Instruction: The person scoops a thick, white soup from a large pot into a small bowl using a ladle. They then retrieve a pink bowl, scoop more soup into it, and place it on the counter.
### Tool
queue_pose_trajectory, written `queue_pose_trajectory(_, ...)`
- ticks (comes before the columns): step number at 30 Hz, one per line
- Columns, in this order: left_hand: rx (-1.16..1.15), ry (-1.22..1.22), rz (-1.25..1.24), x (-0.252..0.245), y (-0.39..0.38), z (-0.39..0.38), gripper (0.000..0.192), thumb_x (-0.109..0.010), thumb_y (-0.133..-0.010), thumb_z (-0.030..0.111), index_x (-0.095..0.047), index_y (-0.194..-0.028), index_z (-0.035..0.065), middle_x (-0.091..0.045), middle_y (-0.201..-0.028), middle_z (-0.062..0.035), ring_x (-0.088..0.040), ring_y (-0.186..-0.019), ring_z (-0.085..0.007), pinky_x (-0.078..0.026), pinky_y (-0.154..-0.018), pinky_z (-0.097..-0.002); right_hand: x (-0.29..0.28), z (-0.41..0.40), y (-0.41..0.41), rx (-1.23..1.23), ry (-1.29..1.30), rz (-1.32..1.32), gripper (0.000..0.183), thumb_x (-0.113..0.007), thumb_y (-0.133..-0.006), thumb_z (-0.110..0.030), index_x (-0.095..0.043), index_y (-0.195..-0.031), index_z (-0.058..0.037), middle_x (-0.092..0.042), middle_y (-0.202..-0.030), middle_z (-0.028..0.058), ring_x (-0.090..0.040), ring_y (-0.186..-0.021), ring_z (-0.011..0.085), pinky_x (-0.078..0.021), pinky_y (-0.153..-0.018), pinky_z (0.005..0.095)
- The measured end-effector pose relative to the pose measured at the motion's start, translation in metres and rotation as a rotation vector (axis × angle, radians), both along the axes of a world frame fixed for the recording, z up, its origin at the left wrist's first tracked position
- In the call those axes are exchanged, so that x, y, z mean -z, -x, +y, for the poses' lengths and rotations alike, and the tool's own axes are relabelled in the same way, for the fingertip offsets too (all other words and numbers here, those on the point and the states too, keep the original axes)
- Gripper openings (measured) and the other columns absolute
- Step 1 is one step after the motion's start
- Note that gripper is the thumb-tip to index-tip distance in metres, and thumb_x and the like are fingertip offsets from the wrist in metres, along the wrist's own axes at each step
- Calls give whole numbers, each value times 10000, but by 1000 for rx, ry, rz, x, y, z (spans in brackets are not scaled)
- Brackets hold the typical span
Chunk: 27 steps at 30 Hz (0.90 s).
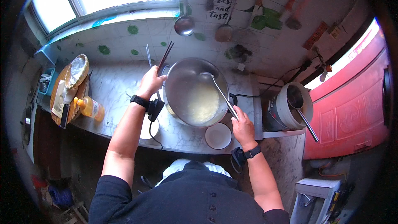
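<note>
A wide metal pot (pixel 178 81) stands on the marbled counter before me, steaming, with pale yellowish, foamy food (pixel 203 102) inside. My right hand (pixel 243 127) grips the handle of a metal ladle (pixel 221 91), whose bowl hangs within the pot near its far wall. At the pot's left rim, my left hand (pixel 151 82) holds dark chopsticks (pixel 166 54) pointing up and away. A paler stick (pixel 148 54) also rises by that hand; whether I hold it is unclear. A white bowl (pixel 218 136) sits at the pot's near side. Another light bowl (pixel 151 128) is partly hidden by my left wrist device.
Left on the counter are a round wooden board (pixel 63 76) bearing a basket (pixel 82 74) and black-handled knife (pixel 65 115), plus an orange pump bottle (pixel 92 109). At right, a bucket (pixel 306 101) holds a scoop (pixel 295 98). A cord (pixel 248 95) crosses behind. Utensils (pixel 224 32) hang ahead.
</note>
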<state>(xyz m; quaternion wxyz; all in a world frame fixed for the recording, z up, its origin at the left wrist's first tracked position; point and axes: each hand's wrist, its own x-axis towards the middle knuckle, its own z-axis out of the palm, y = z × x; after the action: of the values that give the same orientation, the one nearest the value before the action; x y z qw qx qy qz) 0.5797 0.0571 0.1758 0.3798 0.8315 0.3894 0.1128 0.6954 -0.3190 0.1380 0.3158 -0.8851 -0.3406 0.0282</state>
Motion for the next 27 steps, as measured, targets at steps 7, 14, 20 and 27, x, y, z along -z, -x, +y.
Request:
queue_pose_trajectory(7, -6, 15, 12, -6, 0, -8, 357, -679, -882, 216, -576, -1127, -23, -686, -965, -194, -683, -873, -298, -517, -802, -402, -11, -3, -7, 33, -453, 850, 382, -633, -897, -51, -567, -1273, -34, -608, -917, -11, -534, -661, 44, -474, -621, 210)
queue_pose_trajectory(14, 0, -23, -7, -5, -1, -13, 377, -690, -881, 229, -560, -1138, -14, -686, -1000, -211, -676, -954, -340, -507, -841, -432, -16, 31, -19, 66, -687, 667, 272, -707, -913, -142, -634, -1158, -49, -622, -863, -42, -545, -704, 29, -463, -613, 194)
queue_pose_trajectory(20, 8, -56, 2, -12, 0, -26, 376, -693, -882, 242, -556, -1122, -12, -683, -1013, -219, -660, -988, -369, -501, -859, -444, -19, 34, -23, -102, -456, 152, 180, -660, -922, -210, -696, -1031, -71, -696, -896, 70, -660, -716, 193, -525, -629, 307)
queue_pose_trajectory(27, 8, -129, -15, -20, 1, -40, 328, -687, -893, 211, -552, -1095, -10, -677, -994, -238, -655, -972, -393, -501, -849, -463, -36, -2, -15, -313, -116, -304, 202, -697, -858, -164, -706, -1053, -117, -664, -872, 100, -660, -810, 284, -527, -718, 383)
